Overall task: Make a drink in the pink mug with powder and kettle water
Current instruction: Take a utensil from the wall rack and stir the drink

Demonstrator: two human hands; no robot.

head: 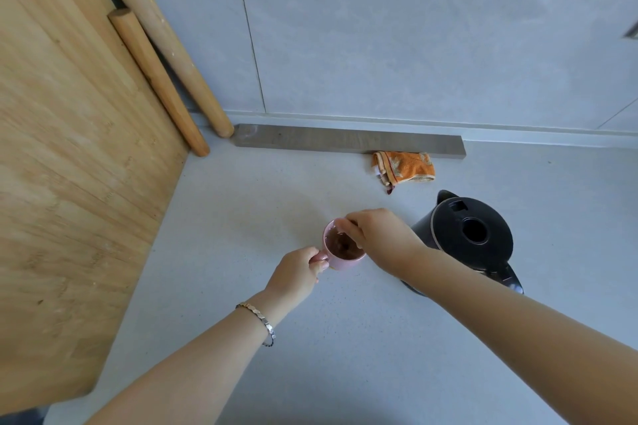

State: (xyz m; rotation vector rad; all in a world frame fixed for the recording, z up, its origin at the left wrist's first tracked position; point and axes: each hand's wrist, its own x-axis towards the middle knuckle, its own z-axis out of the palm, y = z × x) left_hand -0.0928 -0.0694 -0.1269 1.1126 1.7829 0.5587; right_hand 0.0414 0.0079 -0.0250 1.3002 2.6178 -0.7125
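The pink mug (340, 261) stands on the pale counter and holds a brown drink (345, 247). My left hand (297, 272) is closed on the mug's handle at its left side. My right hand (376, 236) hovers over the mug's right rim, fingertips pinched together and pointing down into it. They seem to grip a small spoon, which is almost wholly hidden by the fingers. The black kettle (469, 235) stands on its base just right of the mug, behind my right forearm, with its spout toward the wall.
A large wooden board (69, 148) leans at the left with two wooden rolling pins (162, 79) behind it. A grey strip (348, 141) lies along the wall, with an orange cloth (404, 167) in front of it.
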